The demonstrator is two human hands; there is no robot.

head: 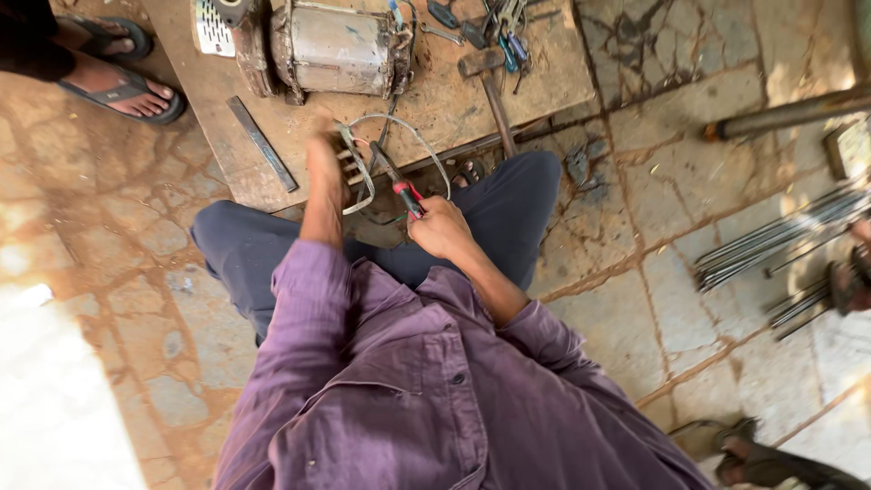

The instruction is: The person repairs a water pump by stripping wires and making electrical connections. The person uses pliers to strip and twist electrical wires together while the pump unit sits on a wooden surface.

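A person in a purple button-up shirt and dark blue trousers sits on a stone-paved floor (pixel 118 299), seen from above, facing a low, worn wooden table (pixel 454 104).

The right hand (pixel 442 227) is clenched around the red-handled pliers (pixel 399 186), whose dark metal nose points up and away toward the table's near edge. The left hand (pixel 325 154), raised in front of the table edge and somewhat blurred, is closed on a bundle of grey sheathed wires (pixel 363 177); the wires loop out in an arc over the table edge and hang down between the two hands. The pliers' nose sits right at these wires, though it is too blurred to tell whether it grips them.

On the table, just beyond the hands, lies a dusty cylindrical metal electric motor (pixel 331 45) on its side, with a perforated white end cover (pixel 214 27) to its left. A flat dark metal file (pixel 261 143) lies slantwise near the table's left edge. A wooden-handled hammer (pixel 490 86) rests to the right of the motor, its handle reaching past the table edge, and a clutter of small hand tools (pixel 494 27) sits at the far right corner.

At upper left, another person's feet in dark sandals (pixel 122 86) stand on the floor. At right lies a bundle of thin metal rods (pixel 780 236).
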